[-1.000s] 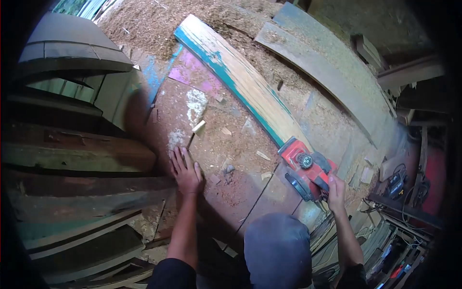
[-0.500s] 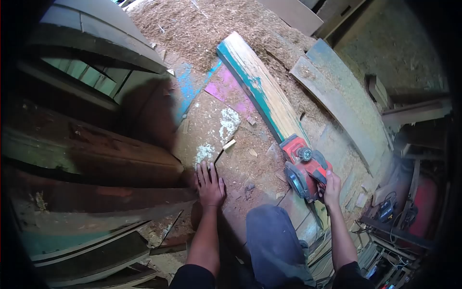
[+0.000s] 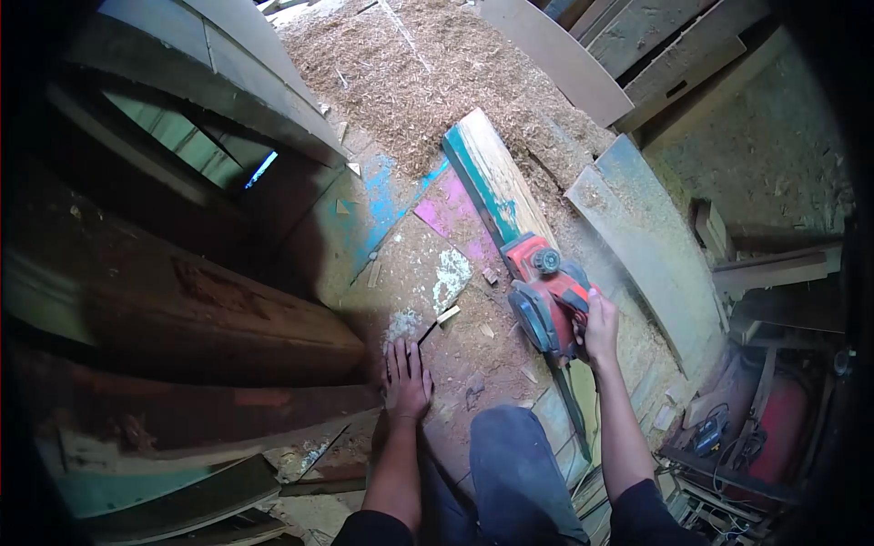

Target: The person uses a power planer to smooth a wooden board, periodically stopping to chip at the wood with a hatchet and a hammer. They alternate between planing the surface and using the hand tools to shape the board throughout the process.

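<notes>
Red planer point(image 3: 553, 293) sits gripped in right fingers point(image 3: 594, 318).

Rough wooden plank point(image 3: 501, 168), smooth plastic planer point(image 3: 552, 293), matt cloth trousers point(image 3: 514, 464), coarse wood shavings point(image 3: 410, 86)

Planer point(image 3: 549, 289): red and black, gripped in my right hand point(image 3: 597, 333), sitting on board point(image 3: 496, 171). Board: long, laid flat, top mostly bare pale wood, green paint along left side, far end slanting leftward away from me, near part hidden under planer.
</notes>
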The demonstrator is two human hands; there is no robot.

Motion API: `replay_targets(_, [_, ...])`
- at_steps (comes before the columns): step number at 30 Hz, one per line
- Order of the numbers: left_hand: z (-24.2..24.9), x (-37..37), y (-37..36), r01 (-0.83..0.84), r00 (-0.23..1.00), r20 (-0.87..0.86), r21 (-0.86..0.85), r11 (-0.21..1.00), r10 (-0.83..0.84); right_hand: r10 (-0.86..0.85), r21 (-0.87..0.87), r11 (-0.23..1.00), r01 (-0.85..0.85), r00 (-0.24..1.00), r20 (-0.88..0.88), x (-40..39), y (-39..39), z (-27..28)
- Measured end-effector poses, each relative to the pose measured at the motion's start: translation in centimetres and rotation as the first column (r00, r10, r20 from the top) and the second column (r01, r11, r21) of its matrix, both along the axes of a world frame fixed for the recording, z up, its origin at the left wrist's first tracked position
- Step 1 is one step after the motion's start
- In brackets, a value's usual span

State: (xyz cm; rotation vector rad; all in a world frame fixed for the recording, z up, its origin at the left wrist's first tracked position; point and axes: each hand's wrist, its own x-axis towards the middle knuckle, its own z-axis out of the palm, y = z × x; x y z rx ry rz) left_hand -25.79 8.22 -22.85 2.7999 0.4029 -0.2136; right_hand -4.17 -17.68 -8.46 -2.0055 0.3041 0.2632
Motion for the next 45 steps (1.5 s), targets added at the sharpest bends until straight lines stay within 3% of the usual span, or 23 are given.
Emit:
replay_targets(4, [-0.2,0.0,0.0,-0.009,1.000,-0.027,0.001,1.000,0.009,0.077,-0.081,0.994,-0.067,0.990,0.122,2.4,1.3,-1.0])
replay_targets(8, [-0.1,0.1,0.1,-0.012,1.000,-0.021,-0.012,1.000,0.012,0.037,-0.026,0.999,-0.036,0.999,0.039,4.9,4.4,0.0])
replay_targets(10, [-0.3,-0.1,0.1,-0.013,1.000,0.001,-0.016,1.000,0.013,0.046,-0.026,0.999,-0.045,0.998,0.047,6.0,5.5,-0.1])
replay_targets(12, [-0.5,-0.1,0.1,0.001,1.000,0.015,0.001,1.000,-0.001,0.090,-0.115,0.991,-0.071,0.983,0.163,7.3,6.4,-0.4])
replay_targets(16, [-0.1,0.0,0.3,0.010,1.000,0.019,0.015,1.000,-0.011,0.085,-0.130,0.989,-0.072,0.992,0.098,10.1,9.5,0.9])
replay_targets(26, [-0.4,-0.1,0.2,0.003,0.999,0.042,-0.015,1.000,-0.002,0.103,-0.161,0.984,-0.076,0.980,0.170,19.2,17.3,-0.2])
replay_targets(32, [-0.8,-0.1,0.3,0.021,0.998,0.064,0.002,1.000,-0.021,0.099,-0.323,0.946,-0.033,0.977,0.190,26.3,23.2,-1.0])
replay_targets(36, [-0.5,-0.2,0.0,-0.030,0.999,0.034,-0.059,0.998,0.032,-0.035,-0.187,0.981,0.056,0.993,0.115,32.1,29.0,-0.3])
replay_targets(40, [-1.8,-0.2,0.3,-0.012,0.999,0.045,-0.020,1.000,0.013,-0.008,-0.025,1.000,0.011,0.992,0.129,36.2,32.8,2.0])
replay_targets(42, [-1.6,-0.7,-0.1,-0.038,0.999,0.020,-0.030,0.999,0.038,0.020,-0.055,0.999,0.000,0.929,0.370,38.3,33.8,1.7])
replay_targets(45, [-1.2,-0.6,-0.1,-0.027,0.999,0.018,-0.034,0.999,0.028,0.025,0.094,0.994,-0.057,0.952,0.305,36.0,33.4,7.7])
